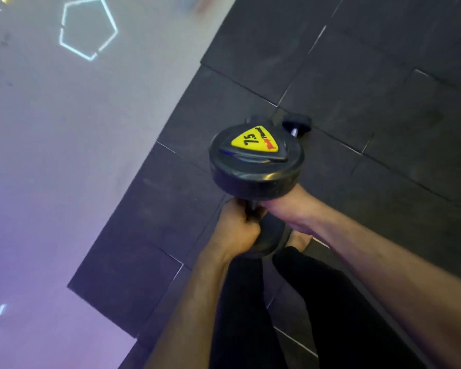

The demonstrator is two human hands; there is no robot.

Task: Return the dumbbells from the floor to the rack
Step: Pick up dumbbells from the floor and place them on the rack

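Head view: both hands lift a dumbbell [256,158] off the floor, centre frame.

The left hand [237,230] has its fingers curled tight round the handle; the right hand [280,203] is mostly hidden under the upper head, so its grip cannot be told. A smaller dumbbell [297,123] lies on the mats [357,75] just above. No rack shows. Held upright like this, the handle could slide through the fingers and drop onto the foot [300,241] below.

Small dumbbell [296,123] beyond, mats [357,62] around.
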